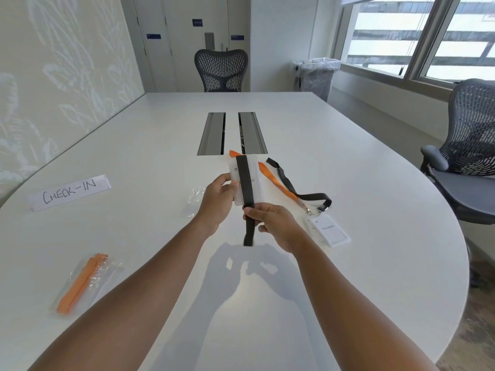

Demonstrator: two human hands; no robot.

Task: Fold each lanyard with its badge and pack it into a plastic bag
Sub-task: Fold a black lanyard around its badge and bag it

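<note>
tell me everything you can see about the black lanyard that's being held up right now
The black lanyard is a flat, matte strap that looks like woven fabric. It runs lengthwise over a white badge, above the table. The left hand holds the badge; the right hand pinches the strap below it. The free end hangs blurred.

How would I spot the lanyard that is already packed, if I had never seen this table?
Start at the white table and find the paper sign reading CHECK-IN on its left side. Nearer the person from that sign lies a clear plastic bag with a folded orange lanyard inside. It is the only bagged lanyard; the other orange lanyard lies loose near the table's middle.
</note>
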